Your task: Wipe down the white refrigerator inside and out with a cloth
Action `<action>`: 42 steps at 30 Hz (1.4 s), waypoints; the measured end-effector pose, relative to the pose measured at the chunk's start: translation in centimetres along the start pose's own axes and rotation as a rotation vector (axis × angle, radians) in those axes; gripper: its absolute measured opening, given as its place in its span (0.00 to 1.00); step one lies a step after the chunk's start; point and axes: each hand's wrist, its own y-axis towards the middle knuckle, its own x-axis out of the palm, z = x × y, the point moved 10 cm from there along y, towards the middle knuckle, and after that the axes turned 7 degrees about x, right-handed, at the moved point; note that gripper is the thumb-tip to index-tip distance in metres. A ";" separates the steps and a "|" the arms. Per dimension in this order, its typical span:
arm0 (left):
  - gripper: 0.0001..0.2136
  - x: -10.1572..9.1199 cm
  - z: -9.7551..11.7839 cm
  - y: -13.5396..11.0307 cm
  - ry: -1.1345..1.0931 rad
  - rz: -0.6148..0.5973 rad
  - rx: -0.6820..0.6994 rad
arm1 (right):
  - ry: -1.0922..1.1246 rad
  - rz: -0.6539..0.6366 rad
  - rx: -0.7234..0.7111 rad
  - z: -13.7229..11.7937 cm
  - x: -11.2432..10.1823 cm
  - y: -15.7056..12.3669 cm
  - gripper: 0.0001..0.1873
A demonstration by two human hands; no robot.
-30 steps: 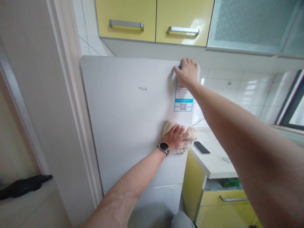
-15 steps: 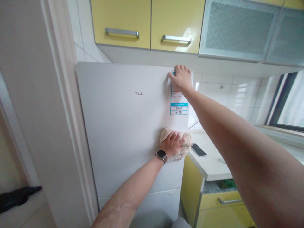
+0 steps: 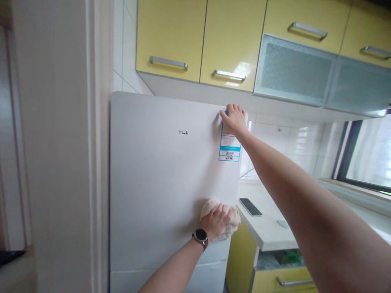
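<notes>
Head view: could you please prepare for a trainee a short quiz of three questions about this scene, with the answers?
1. Which hand is on the cloth at the refrigerator door? A) left B) right C) both
2. True or false: the phone lies on the countertop.
3. Fill in: the right hand partly covers a ____ that bears a QR code.

Key:
1. A, the left hand
2. True
3. label

The refrigerator [image 3: 152, 183] is pale greyish white, its lettering [image 3: 183, 132] dark grey; the cloth [image 3: 234, 221], creamy beige; the label [image 3: 230, 141], white and blue — its code [image 3: 229, 156] black-and-white speckled — the cabinets [image 3: 171, 32] yellow, the bench [image 3: 263, 230] white.
</notes>
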 end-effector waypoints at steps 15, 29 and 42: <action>0.22 1.3 2.2 -11.7 -0.195 -0.278 -0.044 | 0.058 0.005 0.004 0.3 0.1 0.2 0.26; 0.22 -17.1 -29.5 -1.7 0.216 -0.010 -0.632 | 0.098 0.006 0.012 -0.3 -0.6 -0.6 0.22; 0.23 -25.2 -40.6 20.5 0.257 0.043 -0.617 | 0.292 0.008 -0.013 6.0 -1.0 0.2 0.24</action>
